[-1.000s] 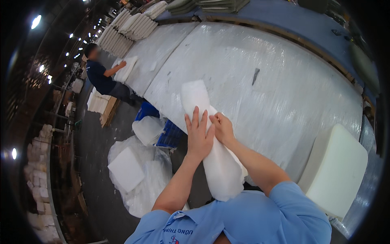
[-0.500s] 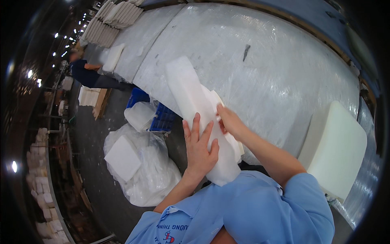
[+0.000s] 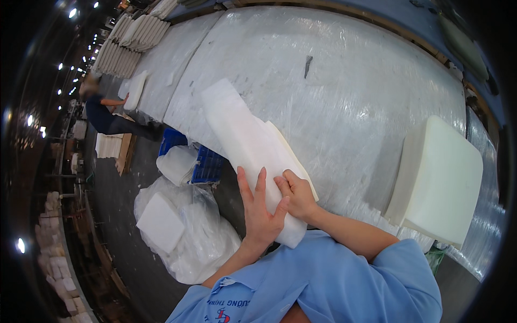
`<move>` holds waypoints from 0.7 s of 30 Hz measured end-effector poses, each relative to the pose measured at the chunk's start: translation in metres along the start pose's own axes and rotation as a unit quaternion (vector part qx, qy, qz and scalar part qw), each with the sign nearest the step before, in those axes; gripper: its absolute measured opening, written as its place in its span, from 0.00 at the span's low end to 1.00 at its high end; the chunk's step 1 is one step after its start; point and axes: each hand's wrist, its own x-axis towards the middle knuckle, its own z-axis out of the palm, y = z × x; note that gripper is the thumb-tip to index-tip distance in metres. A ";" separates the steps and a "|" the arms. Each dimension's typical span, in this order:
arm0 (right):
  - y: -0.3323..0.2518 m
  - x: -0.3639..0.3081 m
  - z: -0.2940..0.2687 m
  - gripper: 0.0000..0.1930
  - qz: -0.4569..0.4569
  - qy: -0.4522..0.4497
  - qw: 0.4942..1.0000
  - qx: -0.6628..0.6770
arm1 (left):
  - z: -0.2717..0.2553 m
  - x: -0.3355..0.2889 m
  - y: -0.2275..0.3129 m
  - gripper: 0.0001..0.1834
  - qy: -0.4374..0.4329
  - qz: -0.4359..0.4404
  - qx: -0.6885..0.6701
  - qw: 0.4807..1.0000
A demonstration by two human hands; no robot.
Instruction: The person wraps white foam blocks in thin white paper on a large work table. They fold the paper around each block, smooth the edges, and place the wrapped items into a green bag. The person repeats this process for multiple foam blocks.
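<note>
A long white soft sheet, which looks like padding (image 3: 229, 116), lies over a cream foam piece (image 3: 293, 156) at the near edge of the plastic-covered table (image 3: 344, 107). Its near end hangs down in front of my shirt. My left hand (image 3: 260, 215) rests on the sheet's left side, fingers spread. On the right side, my right hand (image 3: 298, 196) has its fingers curled and pinching the padding close to the foam's near end. Most of the foam is hidden under the white sheet.
A stack of cream foam cushions (image 3: 444, 180) stands at right. Left of me, a clear plastic bag (image 3: 202, 237) carries a white pad (image 3: 160, 222), beside a blue crate (image 3: 207, 166). A co-worker (image 3: 107, 116) handles a pad at far left, near stacked pads (image 3: 142, 32).
My right hand has come nearer to me along the foam's edge and now pinches the padding. My left hand stays on the sheet. The co-worker's arm has stretched toward the pad.
</note>
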 end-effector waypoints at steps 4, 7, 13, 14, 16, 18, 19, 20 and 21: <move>0.003 0.005 0.006 0.15 -0.026 0.007 0.999 -0.023 | 0.003 0.000 -0.006 0.43 0.025 -0.018 -0.017 0.999; 0.008 0.011 0.009 0.14 -0.034 0.009 0.999 -0.024 | 0.005 0.001 -0.008 0.44 0.025 -0.019 -0.011 0.999; 0.025 0.018 0.015 0.13 -0.076 0.025 0.997 -0.019 | 0.010 -0.003 -0.013 0.44 0.030 -0.027 -0.004 0.999; 0.029 0.019 0.016 0.12 -0.091 0.032 0.995 -0.018 | 0.009 -0.002 -0.012 0.43 0.029 -0.030 0.006 0.999; 0.037 0.022 0.019 0.13 -0.122 0.034 0.991 -0.043 | 0.009 -0.004 -0.011 0.43 0.029 -0.041 0.012 0.999; 0.042 0.028 0.022 0.13 -0.157 0.034 0.985 -0.058 | 0.008 -0.005 -0.012 0.43 0.034 -0.045 0.013 0.998; 0.045 0.029 0.023 0.13 -0.171 0.030 0.983 -0.064 | 0.007 -0.007 -0.012 0.43 0.035 -0.046 0.018 0.998; 0.047 0.031 0.024 0.13 -0.187 0.029 0.979 -0.069 | 0.007 -0.008 -0.013 0.43 0.037 -0.043 0.024 0.998; 0.049 0.033 0.026 0.13 -0.196 0.026 0.977 -0.076 | 0.006 -0.009 -0.014 0.43 0.038 -0.040 0.029 0.998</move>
